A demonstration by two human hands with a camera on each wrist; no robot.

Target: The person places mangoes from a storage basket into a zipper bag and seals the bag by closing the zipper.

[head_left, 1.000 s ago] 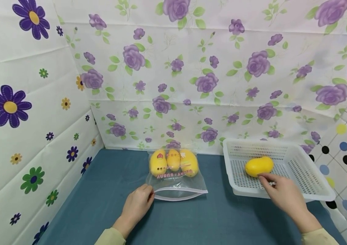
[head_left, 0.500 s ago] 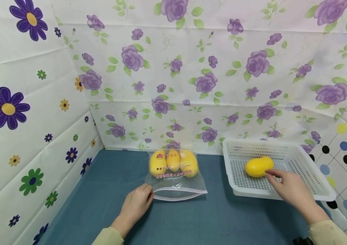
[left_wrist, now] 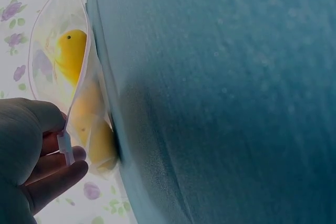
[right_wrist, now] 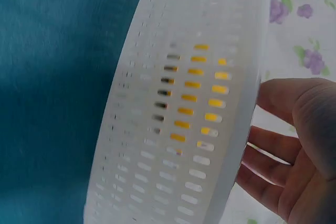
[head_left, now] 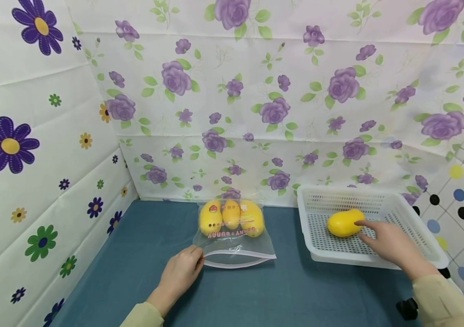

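A clear zip bag [head_left: 237, 245] lies on the table with its mouth toward me, three yellow mangoes [head_left: 252, 219] inside. My left hand [head_left: 182, 269] pinches the left end of the zip strip; in the left wrist view thumb and fingers hold a small white tab [left_wrist: 64, 146] there, and the mouth gapes. Another mango [head_left: 341, 223] lies in a white perforated basket [head_left: 334, 258] on the right. My right hand [head_left: 393, 245] reaches over the basket's front rim with fingers extended, the index finger at the mango's right end. Whether it touches cannot be told; the right wrist view has the basket wall between.
A blue-green cloth [head_left: 256, 295] covers the table. Flowered sheets [head_left: 256, 113] stand behind and to the left, a dotted sheet [head_left: 461, 236] to the right. A small black object [head_left: 407, 309] shows beside the right sleeve.
My right hand has drawn rightward from the mango's lower side, and its index finger has lifted to the mango's right end. The left hand stays on the bag; the mangoes stay put.
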